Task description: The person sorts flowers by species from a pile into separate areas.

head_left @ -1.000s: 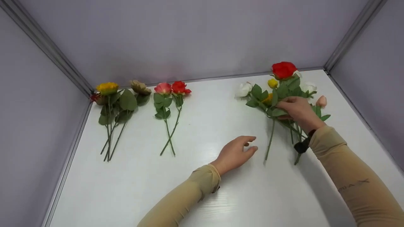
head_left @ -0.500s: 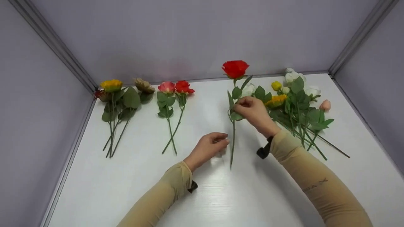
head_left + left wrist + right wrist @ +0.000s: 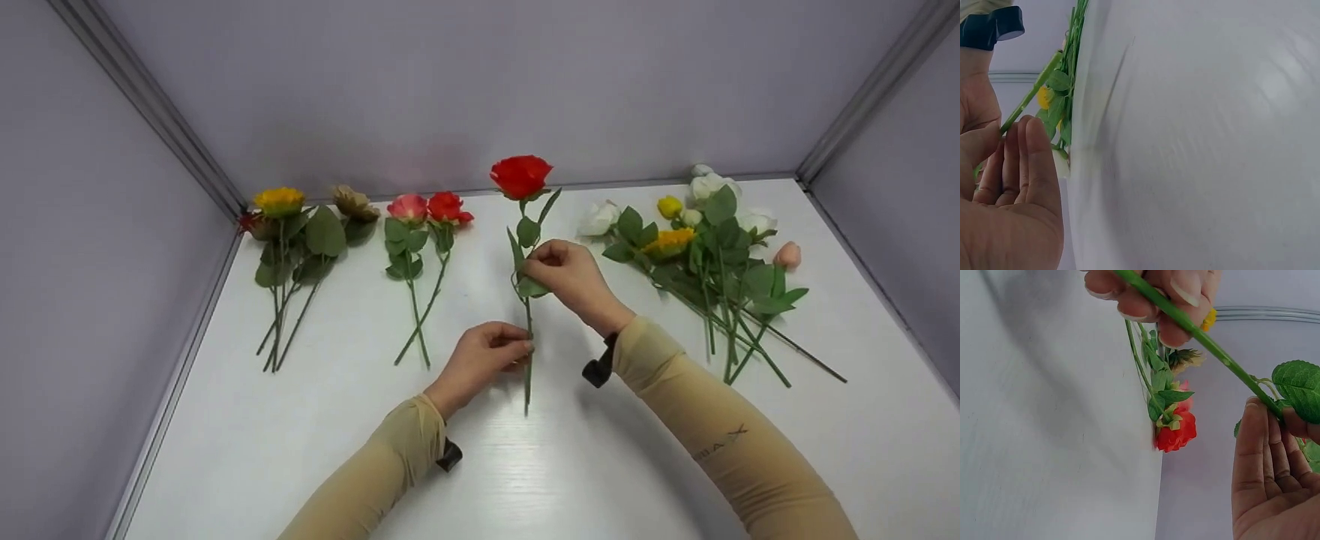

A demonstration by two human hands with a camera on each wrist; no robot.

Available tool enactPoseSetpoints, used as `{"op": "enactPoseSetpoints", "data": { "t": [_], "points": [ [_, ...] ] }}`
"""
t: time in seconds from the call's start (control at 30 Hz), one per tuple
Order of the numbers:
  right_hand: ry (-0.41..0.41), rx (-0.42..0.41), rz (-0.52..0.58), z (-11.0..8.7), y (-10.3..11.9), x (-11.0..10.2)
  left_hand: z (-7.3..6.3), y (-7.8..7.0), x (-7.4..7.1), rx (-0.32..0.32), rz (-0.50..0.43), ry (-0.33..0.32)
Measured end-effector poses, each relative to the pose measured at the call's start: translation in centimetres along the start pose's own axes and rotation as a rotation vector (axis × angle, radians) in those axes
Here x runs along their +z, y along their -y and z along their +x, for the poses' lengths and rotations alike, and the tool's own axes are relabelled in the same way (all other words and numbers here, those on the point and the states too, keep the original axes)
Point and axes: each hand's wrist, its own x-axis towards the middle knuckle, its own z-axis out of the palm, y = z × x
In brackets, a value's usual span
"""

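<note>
Red rose, one, long-stemmed; held above the middle of the table, left of the mixed flowers. Grip: right hand pinching the stem among its leaves, left hand pinching it nearer. Handling, by judgement: light, stiff-stemmed, soft-headed; best taken by the bare length between the hands.

Left hand at lower left, thumb and fingertips pinching a green stem, its end slanting up and right. Behind it, right hand partly in view, black wrist strap, beige sleeve above. Beyond: bunched stems, green leaves, yellow flower. Pale worktop fills most of the view, thin shadow across it. Grey wall, metal rail along it.
</note>
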Motion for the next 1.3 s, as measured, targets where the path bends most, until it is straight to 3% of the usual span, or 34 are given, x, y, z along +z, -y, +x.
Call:
{"op": "enactPoseSetpoints", "data": {
  "t": [0.17, 0.47, 0.7, 1.03, 1.2, 1.3],
  "points": [
    [0.006, 0.022, 0.048, 0.0, -0.2, 0.2, 0.0, 0.0, 0.1, -0.004, -0.007, -0.035],
    [0.017, 0.108, 0.269, -0.1, -0.7, 0.6, 0.0, -0.1, 0.2, 0.024, 0.021, -0.077],
    [0.080, 0.140, 0.373, -0.2, -0.9, 0.6, -0.1, -0.2, 0.1, 0.022, 0.022, -0.089],
    [0.105, 0.093, 0.360, 0.0, -1.1, 2.0, -0.4, -1.0, -1.3, 0.001, 0.080, -0.115],
    [0.148, 0.040, 0.288, -0.2, -1.2, 3.0, -0.5, -1.7, -4.0, -0.010, 0.134, -0.178],
    [0.160, -0.034, 0.102, -0.5, -1.3, 3.6, -0.5, -2.2, -6.2, -0.034, 0.187, -0.244]
  ]
}}
